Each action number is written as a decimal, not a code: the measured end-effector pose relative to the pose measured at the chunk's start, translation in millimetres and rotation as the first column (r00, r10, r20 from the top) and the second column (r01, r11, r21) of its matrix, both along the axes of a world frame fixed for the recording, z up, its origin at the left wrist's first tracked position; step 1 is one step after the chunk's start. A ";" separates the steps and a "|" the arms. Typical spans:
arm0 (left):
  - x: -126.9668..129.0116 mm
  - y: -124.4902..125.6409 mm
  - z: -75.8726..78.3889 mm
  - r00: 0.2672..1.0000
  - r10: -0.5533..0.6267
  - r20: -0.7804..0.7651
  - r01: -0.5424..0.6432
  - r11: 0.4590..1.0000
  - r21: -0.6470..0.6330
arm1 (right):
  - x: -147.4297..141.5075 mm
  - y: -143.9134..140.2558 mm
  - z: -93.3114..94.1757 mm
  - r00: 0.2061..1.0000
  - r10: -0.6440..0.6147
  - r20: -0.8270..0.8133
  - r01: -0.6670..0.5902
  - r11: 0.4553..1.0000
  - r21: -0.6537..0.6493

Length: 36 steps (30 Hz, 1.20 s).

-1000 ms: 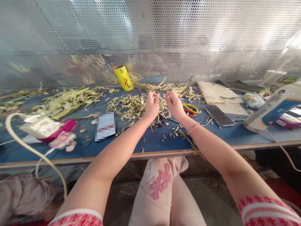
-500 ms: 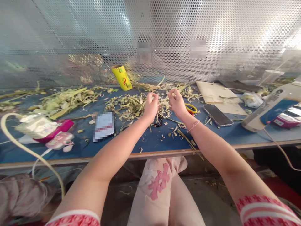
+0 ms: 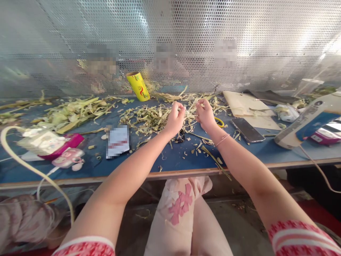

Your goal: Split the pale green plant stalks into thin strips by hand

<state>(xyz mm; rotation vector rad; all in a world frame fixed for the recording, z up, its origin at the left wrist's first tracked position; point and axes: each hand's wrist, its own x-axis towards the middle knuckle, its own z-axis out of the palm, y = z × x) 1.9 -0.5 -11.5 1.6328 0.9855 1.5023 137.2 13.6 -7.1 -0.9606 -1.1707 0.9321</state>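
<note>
My left hand (image 3: 175, 118) and my right hand (image 3: 206, 114) are raised side by side over a heap of dry leaf strips (image 3: 151, 119) on the blue table (image 3: 170, 160). Both hands have their fingers curled shut, pinching a thin pale strip (image 3: 189, 109) that runs between them. A pink band circles my right wrist. Yellow-handled scissors (image 3: 220, 122) lie just right of my right hand, partly hidden by it.
A yellow roll (image 3: 137, 86) leans against the perforated metal screen (image 3: 170, 42) at the back. A phone (image 3: 247, 130), a cardboard sheet (image 3: 246, 106) and a white-and-blue tool (image 3: 309, 121) lie right. A pink box (image 3: 62, 145), a card (image 3: 118, 141) and a hose (image 3: 29, 165) lie left.
Both hands have moved slightly away from me and upward over the leaf heap, staying close together with fingers still pinched.
</note>
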 end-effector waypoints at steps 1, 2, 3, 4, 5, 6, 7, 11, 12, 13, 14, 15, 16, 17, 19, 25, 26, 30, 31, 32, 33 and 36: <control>0.7 -1.4 0.6 1.000 -0.020 -0.003 0.020 1.000 -0.007 | 0.7 0.6 0.2 1.000 -0.004 -0.009 0.004 1.000 -0.011; 1.2 -2.4 1.1 0.999 -0.037 -0.004 0.037 0.999 -0.016 | 1.2 0.8 0.5 1.000 -0.007 -0.015 0.007 1.000 -0.019; 1.6 -3.0 1.5 0.999 -0.046 -0.002 0.046 0.999 -0.024 | 1.5 0.7 0.7 1.000 -0.008 -0.019 0.008 1.000 -0.024; 1.9 -3.0 1.7 0.999 -0.042 0.005 0.042 0.999 -0.032 | 1.5 0.4 1.0 1.000 -0.007 -0.019 0.007 1.000 -0.022; 2.1 -2.5 1.6 0.999 -0.035 0.017 0.035 0.998 -0.045 | 1.3 -0.2 1.2 1.000 -0.001 -0.017 0.001 1.000 -0.015; 2.2 -1.5 1.4 0.999 -0.024 0.037 0.026 0.998 -0.063 | 0.8 -0.8 1.4 1.000 0.007 -0.013 -0.007 1.000 -0.002; 2.3 -0.1 1.0 0.998 -0.008 0.063 0.014 0.996 -0.087 | 0.1 -1.5 1.5 1.000 0.017 -0.008 -0.017 1.000 0.012; 2.7 6.4 -1.1 0.977 0.087 0.197 -0.045 0.977 -0.206 | -3.9 -4.3 2.0 0.998 0.069 0.003 -0.069 0.997 0.040; 2.9 7.3 -1.2 0.969 0.099 0.227 -0.046 0.973 -0.227 | -4.7 -5.0 2.3 0.997 0.077 -0.001 -0.077 0.996 0.037; 3.1 7.6 -0.9 0.962 0.099 0.253 -0.036 0.970 -0.242 | -5.1 -5.7 2.8 0.997 0.083 -0.005 -0.083 0.996 0.034; 3.3 7.1 -0.2 0.957 0.091 0.274 -0.020 0.968 -0.252 | -5.3 -6.5 3.4 0.996 0.086 -0.010 -0.086 0.996 0.031; 3.4 5.8 1.0 0.954 0.076 0.291 0.002 0.966 -0.259 | -5.2 -7.3 4.1 0.996 0.084 -0.016 -0.084 0.996 0.030; 3.5 3.9 2.6 0.951 0.053 0.304 0.031 0.964 -0.266 | -5.0 -8.1 4.9 0.996 0.081 -0.022 -0.080 0.996 0.030; 3.4 1.5 4.5 0.949 0.024 0.314 0.067 0.959 -0.277 | -4.8 -9.0 5.7 0.996 0.079 -0.029 -0.078 0.997 0.029; 3.0 -3.9 8.8 0.939 -0.057 0.338 0.169 0.936 -0.310 | -5.0 -10.8 6.9 0.995 0.083 -0.049 -0.082 0.996 0.018; 1.4 -10.6 15.7 0.887 -0.207 0.412 0.364 0.863 -0.351 | -11.7 -17.6 5.5 0.959 0.269 -0.092 -0.278 0.954 -0.114; 1.6 -10.5 15.5 0.889 -0.201 0.411 0.356 0.868 -0.346 | -12.5 -18.3 5.0 0.950 0.297 -0.096 -0.308 0.942 -0.132; 3.2 -10.6 13.3 0.919 -0.160 0.360 0.276 0.915 -0.296 | -11.1 -17.4 5.3 0.936 0.331 -0.118 -0.350 0.909 -0.225; 3.6 -10.8 12.7 0.925 -0.159 0.346 0.263 0.923 -0.280 | -10.0 -16.7 5.9 0.936 0.329 -0.126 -0.351 0.899 -0.260; 3.8 -11.0 12.2 0.928 -0.160 0.337 0.256 0.930 -0.265 | -9.0 -16.0 6.5 0.934 0.332 -0.132 -0.357 0.887 -0.294; 3.9 -11.1 11.8 0.930 -0.160 0.332 0.251 0.934 -0.254 | -8.2 -15.6 7.0 0.930 0.342 -0.132 -0.366 0.873 -0.321; 3.1 -10.6 11.4 0.935 -0.146 0.324 0.229 0.945 -0.235 | -8.0 -16.4 6.8 0.915 0.393 -0.088 -0.399 0.855 -0.330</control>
